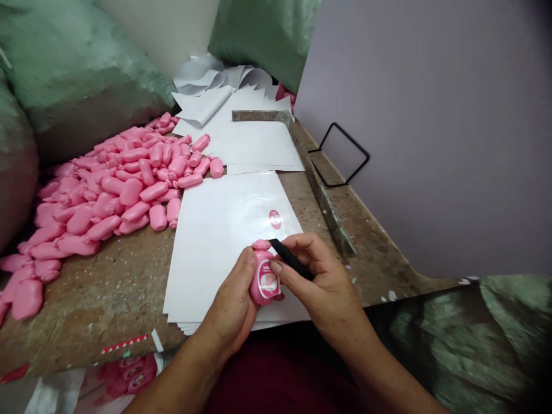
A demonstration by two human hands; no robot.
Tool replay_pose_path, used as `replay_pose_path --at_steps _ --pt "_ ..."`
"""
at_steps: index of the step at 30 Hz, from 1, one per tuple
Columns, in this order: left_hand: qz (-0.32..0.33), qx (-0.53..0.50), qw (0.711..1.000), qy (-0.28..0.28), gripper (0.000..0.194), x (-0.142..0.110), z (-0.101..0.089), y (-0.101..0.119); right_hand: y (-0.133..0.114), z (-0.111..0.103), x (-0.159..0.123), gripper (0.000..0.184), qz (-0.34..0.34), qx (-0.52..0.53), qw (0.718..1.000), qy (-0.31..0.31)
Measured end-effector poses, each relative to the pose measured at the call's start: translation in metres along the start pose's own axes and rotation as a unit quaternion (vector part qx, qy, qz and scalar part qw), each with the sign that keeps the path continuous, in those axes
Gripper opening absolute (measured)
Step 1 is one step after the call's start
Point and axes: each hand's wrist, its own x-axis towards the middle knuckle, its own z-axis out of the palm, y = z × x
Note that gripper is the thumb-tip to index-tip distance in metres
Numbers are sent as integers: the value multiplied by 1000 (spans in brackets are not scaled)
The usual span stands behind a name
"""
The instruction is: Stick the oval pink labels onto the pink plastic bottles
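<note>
A small pink bottle (259, 287) with an oval printed label (268, 279) on its front is gripped upright by my left hand (233, 293). My right hand (323, 276) is closed around a slim black tool (292, 259), perhaps a knife or tweezers; its exact kind is unclear. The thumb of that hand touches the label's edge, and the tool's tip lies near the bottle's neck. Beneath both hands lies a stack of white sheets (207, 247). One oval pink sticker (275, 219) remains on the top sheet's shiny surface.
Unlabelled pink bottles (125, 190) form a large heap on the left of the worn table (103, 287). Behind are more white sheets (250, 144) and a metal bar (319, 184). Green sacks (77, 75) stand at the back left. Labelled bottles (135, 374) show below the front edge.
</note>
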Motion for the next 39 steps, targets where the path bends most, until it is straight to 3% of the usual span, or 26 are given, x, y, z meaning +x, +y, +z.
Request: replay_pose_path --at_steps 14,27,39 --pt "-4 31 1000 -1 38 0 -1 3 1 0 3 18 24 45 999 2" --pt "-16 25 1000 -3 41 0 -1 3 3 -3 5 21 44 39 998 -8" --pt "18 51 999 -5 36 2 -2 0 6 -2 4 19 21 -15 1000 10"
